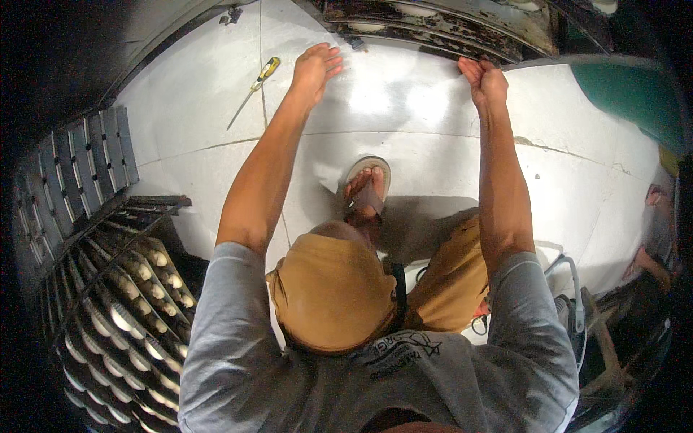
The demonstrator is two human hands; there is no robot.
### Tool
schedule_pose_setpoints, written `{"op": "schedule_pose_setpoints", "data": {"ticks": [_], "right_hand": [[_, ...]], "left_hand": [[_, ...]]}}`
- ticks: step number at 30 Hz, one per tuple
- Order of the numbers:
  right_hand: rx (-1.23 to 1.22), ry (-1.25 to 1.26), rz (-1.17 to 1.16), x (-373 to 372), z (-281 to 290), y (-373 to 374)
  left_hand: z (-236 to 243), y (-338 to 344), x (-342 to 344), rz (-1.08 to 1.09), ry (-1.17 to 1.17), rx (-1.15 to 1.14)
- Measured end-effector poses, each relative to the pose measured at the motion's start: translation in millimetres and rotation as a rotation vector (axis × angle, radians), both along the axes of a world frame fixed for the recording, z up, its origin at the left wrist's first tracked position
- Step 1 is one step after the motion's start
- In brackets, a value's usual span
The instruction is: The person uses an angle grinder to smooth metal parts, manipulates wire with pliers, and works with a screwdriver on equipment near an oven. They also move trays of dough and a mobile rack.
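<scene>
My left hand point(316, 75) reaches forward over the white tiled floor, its fingers stretched out and nothing in them. To its left, a screwdriver point(268, 70) with a yellow and black handle lies on the floor. My right hand point(488, 84) is stretched out at the far side, palm turned partly up, fingers extended and empty. Its fingertips are by the lower edge of a dark, worn metal rack point(433, 32) that holds trays with pale rounded pieces. Whether they touch that edge I cannot tell.
Trays of pale dough-like pieces point(154, 290) fill a rack at the lower left. Behind it stands a slatted grey panel point(86, 155). A small dark object point(229, 16) lies at the far left. My sandalled foot point(367, 184) is between my arms. Another person's foot point(655, 195) shows at right.
</scene>
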State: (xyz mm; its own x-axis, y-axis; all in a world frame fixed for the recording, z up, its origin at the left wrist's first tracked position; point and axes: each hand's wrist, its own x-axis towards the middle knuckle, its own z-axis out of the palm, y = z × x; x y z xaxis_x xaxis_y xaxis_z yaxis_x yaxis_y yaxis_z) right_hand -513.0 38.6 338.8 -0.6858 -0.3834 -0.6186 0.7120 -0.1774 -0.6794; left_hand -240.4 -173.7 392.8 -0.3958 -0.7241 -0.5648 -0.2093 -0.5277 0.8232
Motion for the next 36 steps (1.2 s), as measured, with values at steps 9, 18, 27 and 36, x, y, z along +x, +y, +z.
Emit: {"op": "schedule_pose_setpoints", "data": {"ticks": [9,18,27,36], "right_hand": [[-0.032,0.042,0.03,2,-3,8],[0.041,-0.006,0.172,69,18,85],[0.153,-0.203,0.184,156,57,183],[0.199,-0.156,0.433,173,55,241]], "left_hand": [[-45,-18,-49,0.183,0.201,0.176],[-21,55,27,0.084,0.161,0.196],[-16,135,137,0.013,0.186,0.291],[-21,114,115,-0.119,0.182,0.217]]}}
